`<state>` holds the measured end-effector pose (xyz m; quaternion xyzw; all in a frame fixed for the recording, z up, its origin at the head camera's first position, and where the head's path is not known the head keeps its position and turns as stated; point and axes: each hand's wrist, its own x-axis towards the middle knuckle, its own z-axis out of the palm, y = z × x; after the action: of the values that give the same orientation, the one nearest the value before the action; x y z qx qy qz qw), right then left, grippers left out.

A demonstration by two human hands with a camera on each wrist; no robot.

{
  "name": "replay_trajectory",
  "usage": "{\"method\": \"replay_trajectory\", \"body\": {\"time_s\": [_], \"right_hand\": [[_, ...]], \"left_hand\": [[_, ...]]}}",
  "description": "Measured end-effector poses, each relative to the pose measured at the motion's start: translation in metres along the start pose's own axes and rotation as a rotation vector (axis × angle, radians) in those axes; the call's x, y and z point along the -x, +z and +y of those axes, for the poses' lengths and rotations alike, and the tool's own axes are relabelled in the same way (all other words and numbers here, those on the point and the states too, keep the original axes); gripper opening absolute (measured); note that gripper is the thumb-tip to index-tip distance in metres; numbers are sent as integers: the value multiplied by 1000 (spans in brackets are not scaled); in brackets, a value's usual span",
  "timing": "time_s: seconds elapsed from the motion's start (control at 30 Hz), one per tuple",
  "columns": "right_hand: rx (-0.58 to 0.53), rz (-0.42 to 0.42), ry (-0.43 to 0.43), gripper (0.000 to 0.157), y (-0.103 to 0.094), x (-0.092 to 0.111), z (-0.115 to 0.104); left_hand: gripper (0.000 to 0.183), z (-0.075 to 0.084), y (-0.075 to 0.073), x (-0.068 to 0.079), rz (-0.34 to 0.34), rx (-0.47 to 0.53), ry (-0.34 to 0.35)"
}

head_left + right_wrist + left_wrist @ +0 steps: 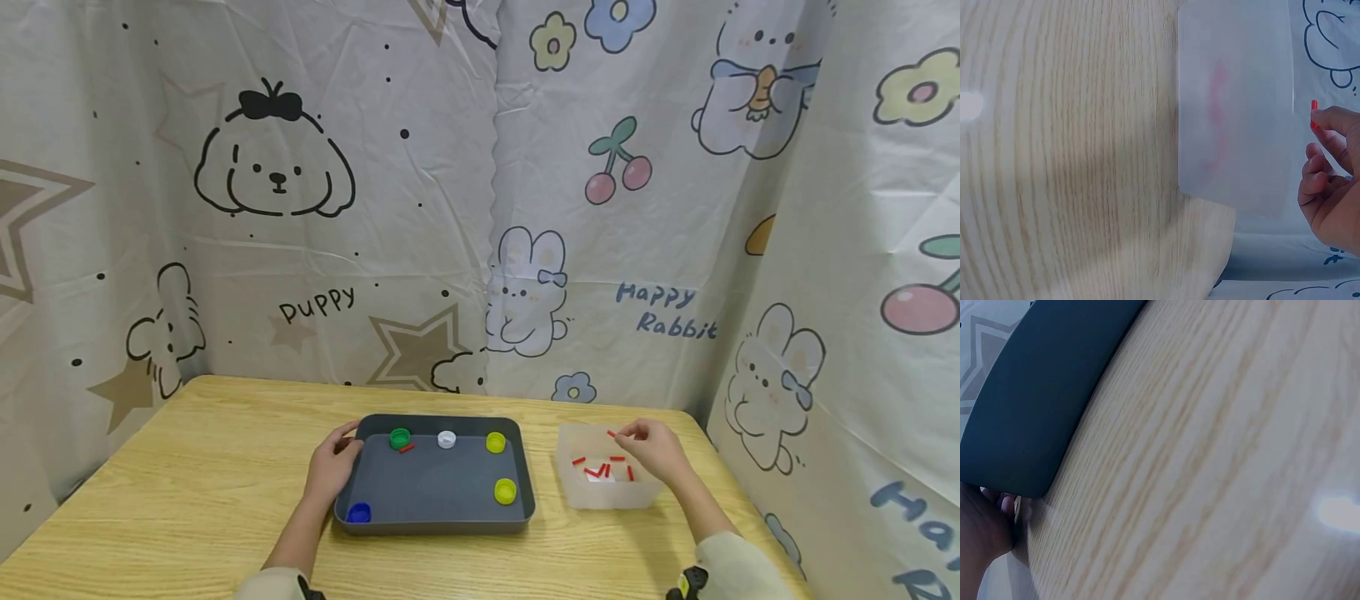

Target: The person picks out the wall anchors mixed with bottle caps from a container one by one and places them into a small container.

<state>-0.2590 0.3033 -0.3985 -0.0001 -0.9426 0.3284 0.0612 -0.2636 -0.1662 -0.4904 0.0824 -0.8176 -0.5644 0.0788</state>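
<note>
At the left side of a dark grey tray (429,527), my left hand (333,461) holds the wall, thumb at the rim. The left wrist view shows the same hand (985,522) against the tray's end (1041,394). My right hand (654,447) pinches a short red stick (612,433) between thumb and fingertips, over a translucent box (609,498). In the right wrist view the red stick (1314,114) pokes up from the fingertips, above the box's rim. Several more red sticks (617,458) lie scattered in the box.
Along the tray's edges sit small round caps: green (400,437), white (446,439), blue (359,512) and two yellow, one at the back right (496,442). A red stick (407,448) lies beside the green one. Printed curtains (420,250) hang behind the wooden table (187,483).
</note>
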Motion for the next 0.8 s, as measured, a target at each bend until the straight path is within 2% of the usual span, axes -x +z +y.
{"method": "replay_trajectory", "body": {"time_s": [0.37, 0.8], "right_hand": [[7, 18, 12, 20, -6, 3, 15], [-6, 28, 29, 22, -8, 5, 21]], "left_hand": [[42, 1, -1, 1, 6, -7, -1], [41, 0, 1, 0, 17, -10, 8]]}}
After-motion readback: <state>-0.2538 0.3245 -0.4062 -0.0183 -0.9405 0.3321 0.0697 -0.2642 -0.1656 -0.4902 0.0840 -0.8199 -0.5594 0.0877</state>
